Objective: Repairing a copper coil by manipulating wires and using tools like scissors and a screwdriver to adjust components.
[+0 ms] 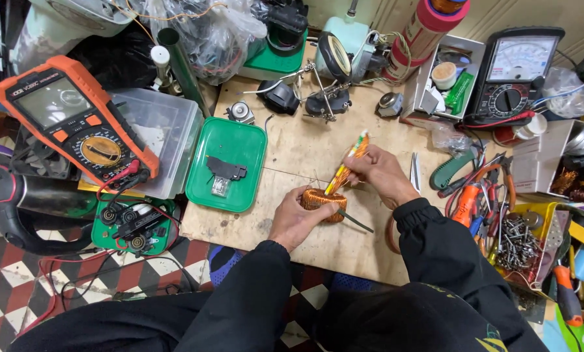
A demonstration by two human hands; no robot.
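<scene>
Copper-wound coil (324, 203) at centre of wooden bench (292, 150), just above its near edge. Left hand (296, 218) wrapped around coil from lower left, fingers clasped on the winding. Right hand (378, 171) above and to right of coil, pinched closed on an orange-and-yellow tool (345, 166) with a green stripe near its top; tool slanted, lower tip meeting top of coil. Both sleeves black.

Coil: squat, rounded body of tightly packed orange-brown wire, glossy; dark flat strip (355, 221) protruding from lower right side onto bench.

Left of hands: green tray (204, 189) holding a small black part (225, 171); farther left, orange multimeter (77, 120) resting on a clear plastic box (168, 124). Right of hands: pliers and cutters (474, 189) in a heap; analogue meter (516, 75) at upper right. Behind: magnifier stand (334, 65).
</scene>
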